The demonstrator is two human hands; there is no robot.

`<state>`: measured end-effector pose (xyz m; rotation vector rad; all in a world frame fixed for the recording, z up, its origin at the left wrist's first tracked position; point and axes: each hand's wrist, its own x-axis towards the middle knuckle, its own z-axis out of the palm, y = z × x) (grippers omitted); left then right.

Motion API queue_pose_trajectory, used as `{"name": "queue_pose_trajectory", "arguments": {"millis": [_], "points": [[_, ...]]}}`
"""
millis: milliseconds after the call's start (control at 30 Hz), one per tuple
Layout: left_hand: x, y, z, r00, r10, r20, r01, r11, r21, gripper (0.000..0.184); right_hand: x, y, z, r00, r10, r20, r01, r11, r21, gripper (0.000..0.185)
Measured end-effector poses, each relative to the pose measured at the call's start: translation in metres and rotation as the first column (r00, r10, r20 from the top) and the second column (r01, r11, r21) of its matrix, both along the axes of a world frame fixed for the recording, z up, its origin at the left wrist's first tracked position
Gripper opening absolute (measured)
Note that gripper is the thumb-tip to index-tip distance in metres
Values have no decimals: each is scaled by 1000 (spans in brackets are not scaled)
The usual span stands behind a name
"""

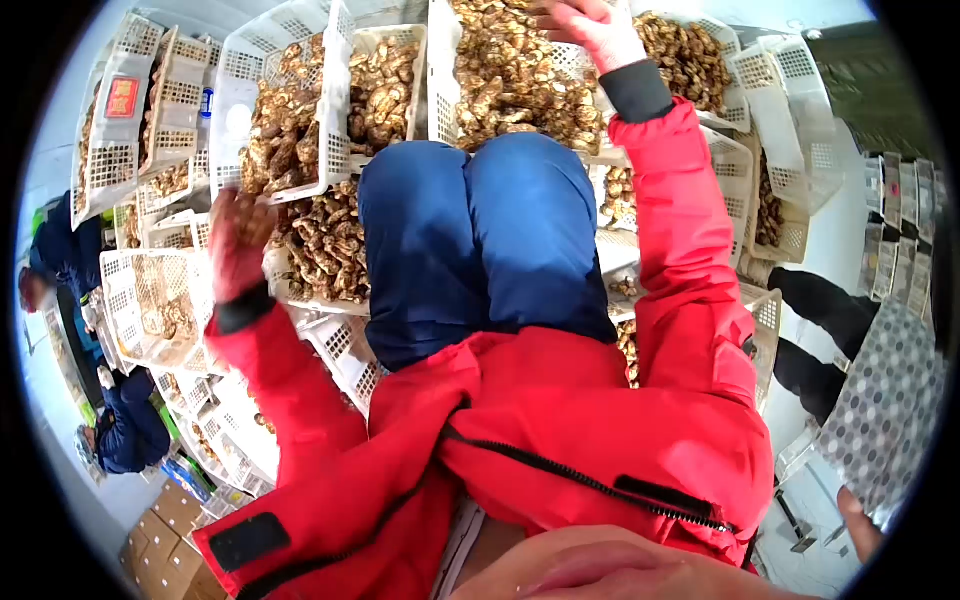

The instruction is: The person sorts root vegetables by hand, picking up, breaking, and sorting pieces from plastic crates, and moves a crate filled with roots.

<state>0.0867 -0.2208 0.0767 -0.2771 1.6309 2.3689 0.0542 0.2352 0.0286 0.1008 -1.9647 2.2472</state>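
Note:
My left hand (240, 240) hangs over the baskets at the left, beside a white basket (325, 170) tilted on its side and filled with brown, knobbly mushroom-like pieces (287, 125). Its fingers are blurred, and whether they hold anything does not show. At the top right, my right hand (592, 32) reaches over the large central basket (443, 90), its fingers apart above the brown pieces (510, 70). Nothing shows between those fingers. Below the left basket, another basket holds more of the same pieces (325, 240).
White crates (140, 300) stand on both sides. Two people in dark clothing (130, 425) are at the far left. Another person's dark-clad legs (820, 305), patterned garment (885, 400) and hand (860, 522) show at right. Cardboard boxes (160, 540) sit at lower left.

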Motion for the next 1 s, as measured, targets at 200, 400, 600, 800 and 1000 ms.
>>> {"name": "queue_pose_trajectory", "arguments": {"millis": [200, 400, 600, 800, 1000], "points": [[219, -272, -27, 928, 338, 154, 196, -96, -976, 60, -96, 44, -194, 856, -30, 516, -168, 928, 333, 30], [88, -68, -8, 989, 50, -139, -147, 460, -876, 46, -131, -47, -223, 886, -307, 348, -330, 112, 937, 51], [-42, 174, 16, 936, -183, -301, 107, 962, -250, 48, -139, -3, -199, 804, -593, 35, -3, 55, 998, 36], [-78, 212, -100, 950, -122, 289, 27, 950, 311, 37, -150, -46, -191, 958, -74, 277, -261, 177, 949, 38], [-88, 210, -91, 985, -69, 157, 20, 957, 290, 34, -148, -72, -239, 889, -312, 336, -249, 287, 925, 55]]}}
